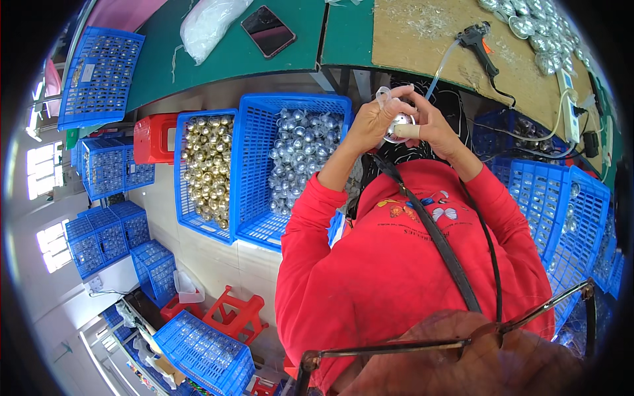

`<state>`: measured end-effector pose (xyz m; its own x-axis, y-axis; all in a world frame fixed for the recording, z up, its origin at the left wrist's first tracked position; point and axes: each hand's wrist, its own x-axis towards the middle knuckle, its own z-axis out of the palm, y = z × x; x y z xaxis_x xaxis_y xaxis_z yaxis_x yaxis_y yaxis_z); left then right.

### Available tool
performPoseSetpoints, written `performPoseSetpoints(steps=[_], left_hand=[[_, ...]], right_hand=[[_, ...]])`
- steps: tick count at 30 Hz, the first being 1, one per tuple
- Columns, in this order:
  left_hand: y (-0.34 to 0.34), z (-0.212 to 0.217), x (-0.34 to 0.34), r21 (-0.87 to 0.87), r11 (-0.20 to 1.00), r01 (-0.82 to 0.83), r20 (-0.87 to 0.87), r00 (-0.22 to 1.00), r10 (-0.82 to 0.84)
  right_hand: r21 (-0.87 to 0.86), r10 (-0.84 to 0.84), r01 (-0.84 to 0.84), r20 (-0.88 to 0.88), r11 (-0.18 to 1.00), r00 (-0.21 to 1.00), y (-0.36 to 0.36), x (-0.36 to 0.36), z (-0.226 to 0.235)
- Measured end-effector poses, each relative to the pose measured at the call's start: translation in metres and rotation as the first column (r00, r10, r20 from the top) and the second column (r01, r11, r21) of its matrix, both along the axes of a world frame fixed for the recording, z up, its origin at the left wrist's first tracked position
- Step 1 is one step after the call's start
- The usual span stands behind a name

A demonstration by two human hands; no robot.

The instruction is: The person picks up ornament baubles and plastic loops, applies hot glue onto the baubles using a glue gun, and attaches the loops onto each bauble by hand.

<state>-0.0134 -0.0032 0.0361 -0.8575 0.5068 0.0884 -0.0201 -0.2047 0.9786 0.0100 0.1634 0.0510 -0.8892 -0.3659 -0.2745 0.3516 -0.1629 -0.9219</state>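
Both my hands are raised in front of my chest, below the table edge. Together they hold a small shiny silver ball point(399, 123). My left hand point(371, 122) grips it from the left, with a bit of clear plastic point(383, 96) sticking up from the fingers. My right hand point(434, 124) closes on it from the right, and one of its fingers is wrapped in pale tape. Red sleeves cover both forearms. Below my left hand stands a blue crate of silver balls point(300, 158), with a blue crate of gold balls point(208, 165) beside it.
A glue gun point(479, 39) with a clear tube lies on the brown board point(422, 46), near a pile of silver ornaments point(535, 26) and a power strip point(569, 105). A phone point(267, 31) and white bag point(211, 23) lie on the green table. Blue crates point(561, 198) and red stools point(231, 313) crowd the floor.
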Motion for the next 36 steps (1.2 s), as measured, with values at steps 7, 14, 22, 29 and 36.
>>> performPoseSetpoints(steps=[7,14,22,29,36], left_hand=[[0.002,-0.013,-0.001,0.064,0.996,-0.058,0.090,0.995,0.052],[0.006,-0.016,-0.004,-0.002,0.994,-0.108,0.040,0.993,0.108],[-0.005,-0.019,-0.010,-0.013,0.976,-0.219,-0.121,0.969,0.215],[-0.005,-0.020,-0.016,-0.069,0.968,-0.243,-0.193,0.955,0.226],[-0.004,-0.019,-0.018,-0.039,0.954,-0.298,-0.232,0.931,0.281]], right_hand=[[-0.016,-0.036,0.036,0.029,0.999,0.999,0.000,0.004,-0.010],[-0.067,-0.090,0.086,-0.064,0.994,0.994,-0.004,0.011,-0.015],[0.303,-0.221,0.343,-0.372,0.889,0.901,0.071,-0.007,-0.018],[0.668,0.065,0.723,-0.741,0.176,0.668,0.177,-0.085,-0.020],[0.849,0.143,0.528,-0.525,0.017,0.839,0.167,-0.112,-0.005]])
